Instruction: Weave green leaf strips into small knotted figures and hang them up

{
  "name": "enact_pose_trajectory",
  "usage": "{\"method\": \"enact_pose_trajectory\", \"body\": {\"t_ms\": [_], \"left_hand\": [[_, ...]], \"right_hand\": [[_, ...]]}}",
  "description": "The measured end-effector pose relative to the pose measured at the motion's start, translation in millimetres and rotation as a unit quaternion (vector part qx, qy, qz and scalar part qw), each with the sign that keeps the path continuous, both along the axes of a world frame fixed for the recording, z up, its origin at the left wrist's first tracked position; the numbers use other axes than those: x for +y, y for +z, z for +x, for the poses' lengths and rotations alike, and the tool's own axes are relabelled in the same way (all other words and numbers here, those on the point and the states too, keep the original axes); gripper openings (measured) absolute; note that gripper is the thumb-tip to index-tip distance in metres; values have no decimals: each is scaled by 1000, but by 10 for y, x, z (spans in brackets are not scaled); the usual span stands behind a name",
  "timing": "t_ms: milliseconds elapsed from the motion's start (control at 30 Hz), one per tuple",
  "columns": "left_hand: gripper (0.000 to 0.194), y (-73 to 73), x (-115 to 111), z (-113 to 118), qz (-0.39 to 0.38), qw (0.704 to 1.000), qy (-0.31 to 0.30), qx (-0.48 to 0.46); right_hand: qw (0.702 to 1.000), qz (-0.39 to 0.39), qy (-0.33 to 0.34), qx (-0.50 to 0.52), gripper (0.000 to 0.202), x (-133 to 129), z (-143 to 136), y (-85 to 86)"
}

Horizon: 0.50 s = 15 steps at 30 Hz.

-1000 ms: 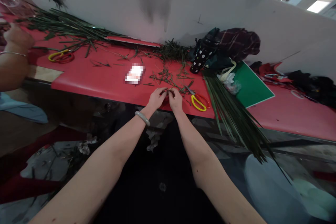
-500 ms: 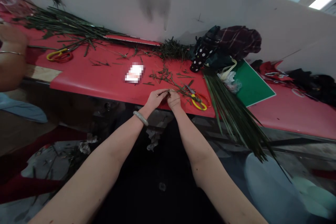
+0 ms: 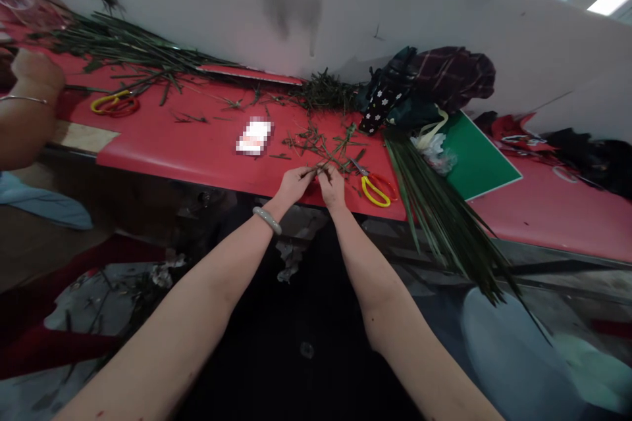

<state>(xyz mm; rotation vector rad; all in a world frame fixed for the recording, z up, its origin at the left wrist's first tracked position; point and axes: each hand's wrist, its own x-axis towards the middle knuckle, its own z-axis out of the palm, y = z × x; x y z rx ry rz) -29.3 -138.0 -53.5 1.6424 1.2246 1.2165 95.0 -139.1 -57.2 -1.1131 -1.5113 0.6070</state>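
Where the far left end of the red table is seen, a co-worker's hand is cut off by the edge of the view, and what is held there cannot be told. Behind it, long green stems are heaped along the wall. Just to the right, 1 pair of scissors with yellow and red handles is laid flat. Nearer the middle, a white rectangle is blurred out.

At the table's front edge, a leaf strip is held between the person's 2 hands. It is seen as thin, narrow and dark green to brownish, mostly hidden by the fingers; its full shape cannot be told. By the left hand, above a pale bangle, it is pinched between thumb and fingers; by the right hand it is gripped likewise, the fingertips nearly met.

Beyond them, cut scraps are scattered. To the right, a 2nd pair of yellow-and-red scissors is set down beside long green leaves, which are hung over the edge, near a green board.
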Motion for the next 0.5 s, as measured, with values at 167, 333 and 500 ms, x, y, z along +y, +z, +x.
{"method": "enact_pose_trajectory", "body": {"t_ms": [167, 333, 500], "left_hand": [[30, 40, -16, 13, 9, 997, 8, 71], [32, -6, 6, 10, 5, 999, 33, 16], [31, -74, 46, -4, 1, 998, 7, -64]], "right_hand": [[999, -1, -30, -29, 22, 27, -13, -36], [993, 19, -58, -100, 18, 75, -4, -57], [987, -7, -28, -161, 18, 68, -12, -21]]}}
